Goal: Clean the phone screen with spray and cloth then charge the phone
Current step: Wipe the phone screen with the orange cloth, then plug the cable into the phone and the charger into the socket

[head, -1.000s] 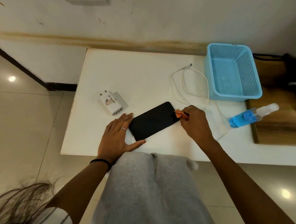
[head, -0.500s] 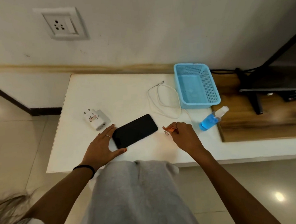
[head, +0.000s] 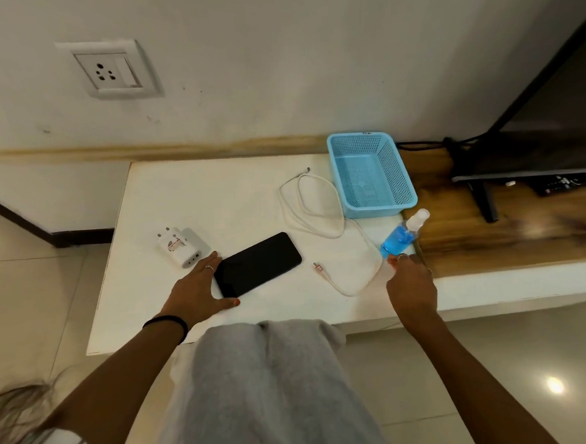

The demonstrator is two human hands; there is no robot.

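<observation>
Phone [head: 257, 264] is lying face up on the white desk [head: 214, 199], screen dark, angled with its near end toward us. We are bracing it with our left hand [head: 196, 291]: fingers straight along the left short edge, thumb stretched under the near corner, nothing curled around it, so it reads as a stop to keep the phone from sliding rather than a grip.

Our right hand [head: 412, 283] is reaching to the spray bottle [head: 402, 235], fingertips at its base. We cannot tell whether the fingers are closing on it; no real grasp is showing.

Bottle is lying on its side at the desk's right edge, cap pointing away, so it probably needs uprighting before we spray.

Cable [head: 322, 216] is looped between phone and blue basket [head: 371, 174], one plug end [head: 318, 267] lying just right of the phone, handy for the charging step. Charger brick [head: 182, 245] is sitting just beyond our left fingers, and the wall socket [head: 110, 70] is above the desk.

No cloth is clearly visible on the desk. Judging by this, we are at the spray pickup; wiping and charging are not yet done.
</observation>
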